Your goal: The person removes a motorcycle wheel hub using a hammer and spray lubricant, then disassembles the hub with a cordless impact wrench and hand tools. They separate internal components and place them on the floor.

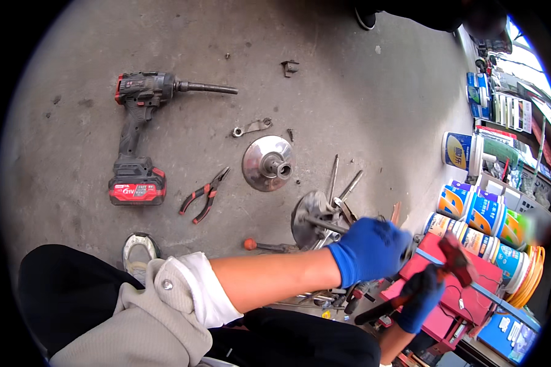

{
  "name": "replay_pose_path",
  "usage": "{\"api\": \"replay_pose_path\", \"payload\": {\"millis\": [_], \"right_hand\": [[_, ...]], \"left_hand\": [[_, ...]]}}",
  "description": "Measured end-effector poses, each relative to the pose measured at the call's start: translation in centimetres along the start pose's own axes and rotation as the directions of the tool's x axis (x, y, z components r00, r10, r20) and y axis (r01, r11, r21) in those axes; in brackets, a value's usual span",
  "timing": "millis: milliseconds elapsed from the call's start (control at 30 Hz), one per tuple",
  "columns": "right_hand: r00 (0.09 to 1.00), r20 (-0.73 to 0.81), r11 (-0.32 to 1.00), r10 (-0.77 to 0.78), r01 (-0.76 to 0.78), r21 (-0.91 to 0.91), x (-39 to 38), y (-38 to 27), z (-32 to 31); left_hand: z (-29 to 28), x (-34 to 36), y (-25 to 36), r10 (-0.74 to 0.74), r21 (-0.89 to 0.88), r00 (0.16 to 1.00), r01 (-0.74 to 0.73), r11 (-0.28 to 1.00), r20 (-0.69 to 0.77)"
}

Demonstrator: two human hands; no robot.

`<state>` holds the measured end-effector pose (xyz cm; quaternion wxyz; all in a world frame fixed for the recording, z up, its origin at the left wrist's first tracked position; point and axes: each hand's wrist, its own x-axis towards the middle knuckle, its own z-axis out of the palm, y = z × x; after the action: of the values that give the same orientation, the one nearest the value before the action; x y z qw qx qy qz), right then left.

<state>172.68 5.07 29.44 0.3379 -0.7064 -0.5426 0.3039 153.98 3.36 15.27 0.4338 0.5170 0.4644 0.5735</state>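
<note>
My left hand (pixel 373 251), in a blue glove, is closed round a metal rod (pixel 324 225). The rod's far-left end reaches a worn metal disc-shaped part (pixel 301 221) standing tilted on the floor; whether it touches is unclear. My right hand (pixel 423 298), also in a blue glove, grips a hammer (pixel 401 301) by its dark handle. The reddish hammer head (pixel 457 259) is raised to the right of my left fist and is blurred. A second shiny disc with a hollow hub (pixel 267 164) lies just beyond the first.
On the floor lie a cordless impact wrench (pixel 139 101), red-and-black pliers (pixel 206 194), a small metal link (pixel 252 127), an orange-handled tool (pixel 269 246) and several rods (pixel 334 178). A red toolbox (pixel 438 293) and several paint buckets (pixel 462 153) stand at right. Another person's shoe (pixel 365 19) shows at the top.
</note>
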Motion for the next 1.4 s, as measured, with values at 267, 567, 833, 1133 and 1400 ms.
{"api": "replay_pose_path", "payload": {"millis": [267,567,833,1133,1400], "right_hand": [[0.980,0.150,0.959,0.129,-0.084,-0.272,2.4,22.6,5.5],[0.972,-0.004,0.730,-0.234,0.173,-0.661,1.6,31.6,7.9],[0.804,0.584,0.940,0.111,-0.275,0.201,2.5,25.3,16.3],[0.878,0.478,0.878,0.036,-0.256,0.404,2.9,22.9,10.6],[0.894,0.440,0.722,0.079,-0.356,0.594,3.8,22.5,8.0]], "left_hand": [[-0.6,-0.7,-4.7,0.025,-0.288,0.998,-0.039,0.957,-0.053],[-0.5,1.0,-1.8,-0.251,-0.451,0.956,0.158,0.878,-0.154],[-0.5,4.1,2.4,0.012,-0.728,0.990,0.097,0.679,0.142],[-9.7,2.6,0.2,-0.640,-0.326,0.723,0.558,0.763,-0.261],[-5.1,-3.4,-10.5,-0.208,0.712,0.978,0.126,0.690,0.028]]}}
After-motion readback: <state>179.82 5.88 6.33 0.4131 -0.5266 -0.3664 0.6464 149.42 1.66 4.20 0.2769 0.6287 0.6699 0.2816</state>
